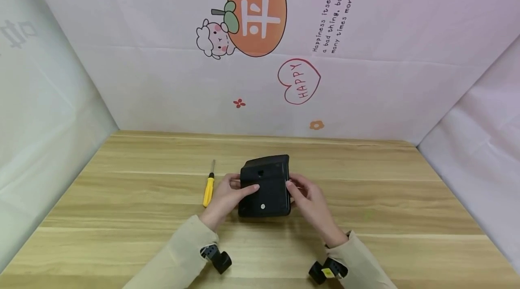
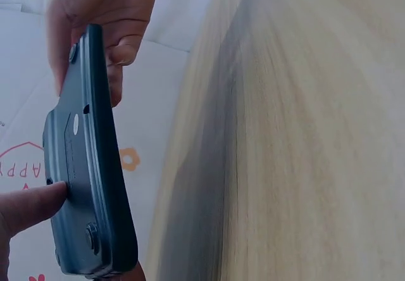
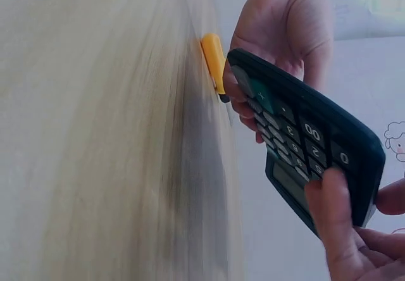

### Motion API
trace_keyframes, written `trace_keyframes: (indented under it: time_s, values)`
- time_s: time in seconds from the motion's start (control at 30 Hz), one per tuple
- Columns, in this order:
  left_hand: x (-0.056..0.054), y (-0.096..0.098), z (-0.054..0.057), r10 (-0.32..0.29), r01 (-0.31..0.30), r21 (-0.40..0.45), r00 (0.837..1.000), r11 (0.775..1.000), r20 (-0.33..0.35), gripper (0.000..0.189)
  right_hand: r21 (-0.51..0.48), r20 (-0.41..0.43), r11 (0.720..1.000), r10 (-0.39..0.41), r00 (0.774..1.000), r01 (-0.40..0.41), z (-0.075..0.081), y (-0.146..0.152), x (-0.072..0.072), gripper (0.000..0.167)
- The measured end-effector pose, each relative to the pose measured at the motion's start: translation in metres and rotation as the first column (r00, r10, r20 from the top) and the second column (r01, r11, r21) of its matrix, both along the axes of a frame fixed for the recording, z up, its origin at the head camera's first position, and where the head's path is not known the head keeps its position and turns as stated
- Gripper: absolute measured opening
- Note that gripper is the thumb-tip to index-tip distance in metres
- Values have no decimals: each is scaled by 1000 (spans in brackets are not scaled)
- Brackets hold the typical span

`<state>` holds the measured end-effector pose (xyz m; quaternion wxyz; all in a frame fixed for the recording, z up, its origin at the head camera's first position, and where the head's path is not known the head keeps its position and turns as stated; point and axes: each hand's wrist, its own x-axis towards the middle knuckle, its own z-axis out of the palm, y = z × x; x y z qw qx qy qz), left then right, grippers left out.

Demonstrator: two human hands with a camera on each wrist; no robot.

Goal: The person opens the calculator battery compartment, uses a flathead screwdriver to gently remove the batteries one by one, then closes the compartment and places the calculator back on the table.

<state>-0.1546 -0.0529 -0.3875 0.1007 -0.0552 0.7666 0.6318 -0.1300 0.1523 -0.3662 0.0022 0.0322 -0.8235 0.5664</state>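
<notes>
A black calculator [image 1: 264, 196] is held above the table, its back cover with a small round white sticker turned toward the head camera. Its number keys [image 3: 310, 132] face away and show only in the right wrist view. The left hand [image 1: 222, 198] grips one side, thumb on the back cover and fingers behind. On the opposite side, the right hand [image 1: 310, 201] pinches the edge between thumb and fingers. In the left wrist view the left thumb [image 2: 31, 208] presses the back cover. A yellow-handled screwdriver [image 1: 209, 189] lies left of the left hand.
The wood-grain table [image 1: 386, 198] extends on every side of the hands. A white printed backdrop [image 1: 162, 90] stands along its far edge, with white cloth [image 1: 479, 113] on the right side and more on the left.
</notes>
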Motion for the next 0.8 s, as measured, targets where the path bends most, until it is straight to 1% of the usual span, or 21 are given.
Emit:
trace_keyframes:
  time_s: [0.17, 0.33, 0.47, 0.57, 0.8]
  values:
    - [-1, -2, 0, 13, -13, -15, 1000, 1000, -14, 65, 30, 14, 1000, 2, 1000, -2, -3, 2, -1, 39]
    - [-1, -3, -1, 24, -25, -24, 999, 999, -22, 62, 44, 36, 999, 3, 999, -5, -5, 2, -3, 36]
    - [-1, -4, 0, 27, -27, -31, 999, 999, -26, 61, 48, 37, 999, 8, 999, -10, -7, 4, -5, 34]
    - [-1, -5, 1, 28, -29, -28, 999, 999, -24, 58, 57, 36, 998, -1, 999, -1, -7, 5, -6, 34]
    - [-2, -6, 4, 42, -42, 0, 999, 999, -17, 53, 56, 75, 998, -41, 996, 37, -8, 5, -8, 32]
